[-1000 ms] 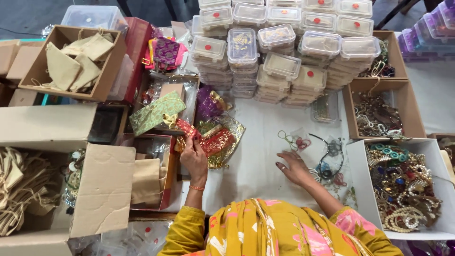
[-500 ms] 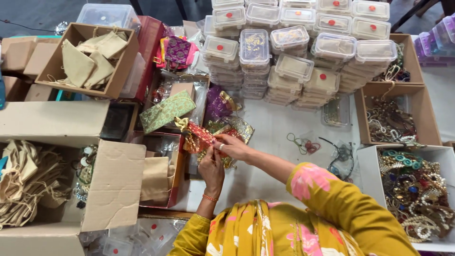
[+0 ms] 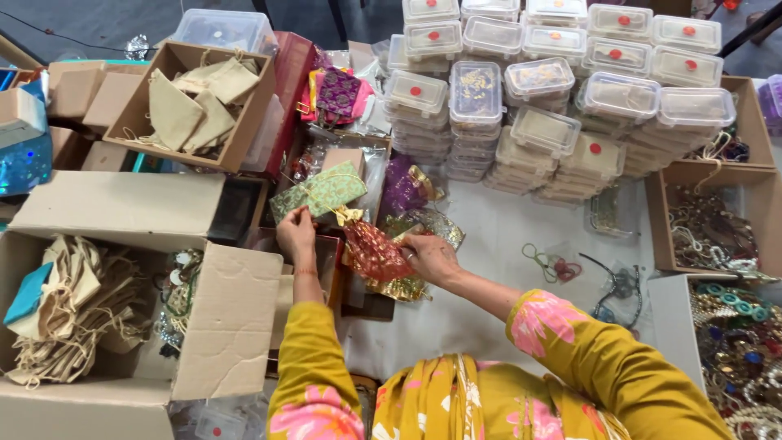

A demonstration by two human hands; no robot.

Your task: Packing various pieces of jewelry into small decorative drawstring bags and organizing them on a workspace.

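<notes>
Head view: a red pouch point(image 3: 373, 251) with gold pattern hangs between the two hands above the white table point(image 3: 521, 236), just in front of the person's yellow sleeves. The left hand point(image 3: 296, 233) is closed around the pouch's gold drawstring top, while the right hand point(image 3: 429, 257) pinches its lower side, fingers curled on the fabric. Under the pouch lies a gold-trimmed pouch point(image 3: 403, 287), touching it or just beneath; which, I cannot tell. Just above the left hand a green patterned pouch point(image 3: 322, 191) rests tilted on a heap of more bags, with a purple pouch point(image 3: 405, 186) beside it. Behind these stand stacks of clear plastic boxes point(image 3: 562, 90) with lids. To the left, an open cardboard box point(image 3: 232, 314) holds beige drawstring bags point(image 3: 69, 314), and a smaller brown box point(image 3: 244, 122) further back holds flat beige bags. At the right edge, boxes of jewellery point(image 3: 737, 342) sit near the right arm.
</notes>
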